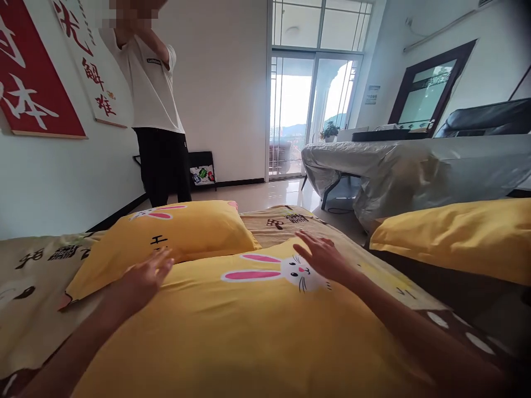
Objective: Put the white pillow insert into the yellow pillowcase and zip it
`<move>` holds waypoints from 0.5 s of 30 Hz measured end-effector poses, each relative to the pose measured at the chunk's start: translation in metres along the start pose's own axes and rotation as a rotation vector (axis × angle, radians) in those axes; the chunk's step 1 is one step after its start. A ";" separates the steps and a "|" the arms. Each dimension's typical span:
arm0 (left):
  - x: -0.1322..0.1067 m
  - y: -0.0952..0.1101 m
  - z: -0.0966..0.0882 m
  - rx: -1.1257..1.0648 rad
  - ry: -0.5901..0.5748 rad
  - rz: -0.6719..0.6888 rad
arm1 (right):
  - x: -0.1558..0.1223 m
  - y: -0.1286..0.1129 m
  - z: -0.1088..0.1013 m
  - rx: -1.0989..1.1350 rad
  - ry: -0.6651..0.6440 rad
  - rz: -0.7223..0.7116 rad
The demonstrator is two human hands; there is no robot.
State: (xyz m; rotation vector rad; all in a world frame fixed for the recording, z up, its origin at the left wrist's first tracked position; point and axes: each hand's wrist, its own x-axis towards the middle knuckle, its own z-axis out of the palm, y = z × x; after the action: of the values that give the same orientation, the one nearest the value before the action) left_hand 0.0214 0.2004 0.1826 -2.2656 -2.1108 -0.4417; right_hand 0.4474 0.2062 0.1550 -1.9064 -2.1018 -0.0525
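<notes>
A large yellow pillow (240,326) with a white rabbit face and pink ears lies right in front of me. My left hand (143,276) rests at its far left edge, fingers stretched forward. On its far right part, beside the rabbit face, lies my right hand (321,254) with the fingers spread. Neither hand grips anything. Just beyond, a second yellow pillow (203,226) with a rabbit print lies on the patterned beige bed cover (37,287), close to my left fingertips.
A person (155,105) in a white shirt stands past the bed's far left side, arms raised. Another yellow pillow (456,235) sits at the right. Behind it stands a table under plastic sheeting (394,166). A black folding chair (202,168) stands by the back wall.
</notes>
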 end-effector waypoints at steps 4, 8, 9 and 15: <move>-0.051 0.054 0.034 -0.016 -0.047 0.335 | -0.051 -0.025 0.017 0.169 -0.096 -0.269; -0.083 0.030 0.067 0.058 0.101 0.282 | -0.076 0.006 0.034 0.100 -0.059 -0.139; -0.090 0.017 0.069 0.075 0.129 0.261 | -0.082 0.020 0.035 0.081 -0.043 -0.103; -0.137 -0.034 0.059 0.107 0.176 0.248 | -0.118 0.069 0.019 -0.022 0.001 0.044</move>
State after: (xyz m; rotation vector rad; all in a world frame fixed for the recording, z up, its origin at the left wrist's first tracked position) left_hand -0.0072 0.0813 0.0901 -2.2925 -1.7034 -0.4844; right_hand 0.5195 0.1042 0.0955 -1.9637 -2.0661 -0.0674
